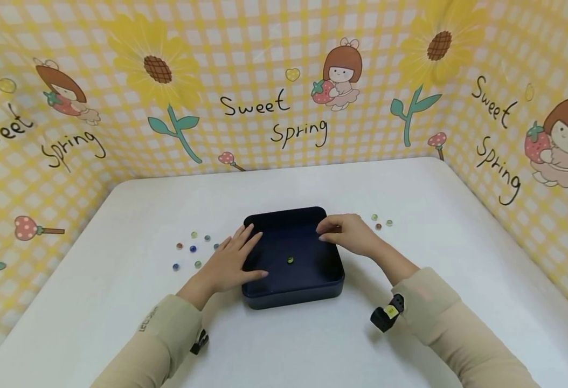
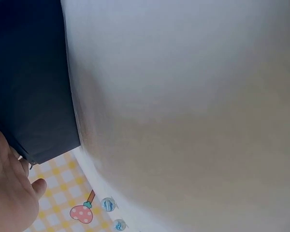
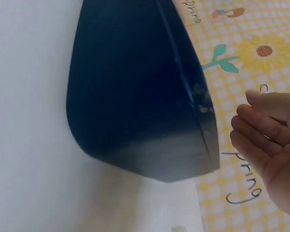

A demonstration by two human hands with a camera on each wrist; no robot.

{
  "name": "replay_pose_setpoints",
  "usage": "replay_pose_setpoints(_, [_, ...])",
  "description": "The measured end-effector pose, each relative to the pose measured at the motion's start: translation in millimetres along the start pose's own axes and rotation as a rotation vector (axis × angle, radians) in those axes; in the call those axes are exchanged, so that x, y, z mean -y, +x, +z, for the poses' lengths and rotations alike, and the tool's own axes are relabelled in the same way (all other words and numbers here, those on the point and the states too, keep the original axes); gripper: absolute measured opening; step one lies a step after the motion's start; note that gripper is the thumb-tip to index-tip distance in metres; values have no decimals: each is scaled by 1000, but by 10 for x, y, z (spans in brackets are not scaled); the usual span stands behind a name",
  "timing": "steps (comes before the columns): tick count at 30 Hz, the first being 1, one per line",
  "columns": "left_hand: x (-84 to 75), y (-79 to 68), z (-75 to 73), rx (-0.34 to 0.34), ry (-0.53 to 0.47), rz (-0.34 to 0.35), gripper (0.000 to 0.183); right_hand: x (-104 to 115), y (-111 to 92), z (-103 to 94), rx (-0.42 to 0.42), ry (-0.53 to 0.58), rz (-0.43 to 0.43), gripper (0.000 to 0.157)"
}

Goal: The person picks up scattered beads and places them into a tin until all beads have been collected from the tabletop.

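Observation:
A dark navy box (image 1: 293, 299), square and without a lid, stands on the white table. One yellow-green marble (image 1: 290, 260) lies on its floor. My left hand (image 1: 230, 261) rests with spread, straight fingers over the box's left rim. Over the right rim hovers my right hand (image 1: 349, 231), its fingers loosely bent and nothing visible between them. The right wrist view shows that hand (image 3: 275, 145) apart from the box wall (image 3: 135, 87). In the left wrist view, the left palm (image 2: 12, 193) is right at the box side (image 2: 34, 82).
Several blue, green and brown marbles, such as a dark blue marble (image 1: 193, 249), lie left of the box. Three more, among them a brown marble (image 1: 378, 226), lie to its right. A yellow checked cloth (image 1: 264, 54) borders the table at the back and sides.

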State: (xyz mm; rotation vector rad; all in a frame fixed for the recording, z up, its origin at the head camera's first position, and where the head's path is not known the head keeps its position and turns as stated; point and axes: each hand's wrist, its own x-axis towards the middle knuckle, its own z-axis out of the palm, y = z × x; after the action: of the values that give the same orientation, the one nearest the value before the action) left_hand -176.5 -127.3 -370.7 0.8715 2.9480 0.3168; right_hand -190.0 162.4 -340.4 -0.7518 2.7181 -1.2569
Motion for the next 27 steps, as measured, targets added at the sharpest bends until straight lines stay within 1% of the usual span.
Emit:
replay_pose_setpoints(6, [19, -5, 34, -1, -5, 1, 88, -51, -99, -110, -45, 36, 38, 18])
replay_pose_setpoints(14, [17, 6, 8, -12, -4, 8, 87, -135, -192, -249, -103, 41, 67, 16])
replay_pose_setpoints(20, [35, 11, 25, -20, -4, 12, 87, -224, -254, -291, -121, 37, 105, 20])
replay_pose_setpoints(27, [43, 7, 41, -24, -11, 7, 86, -357, -321, -315, -136, 62, 133, 20])
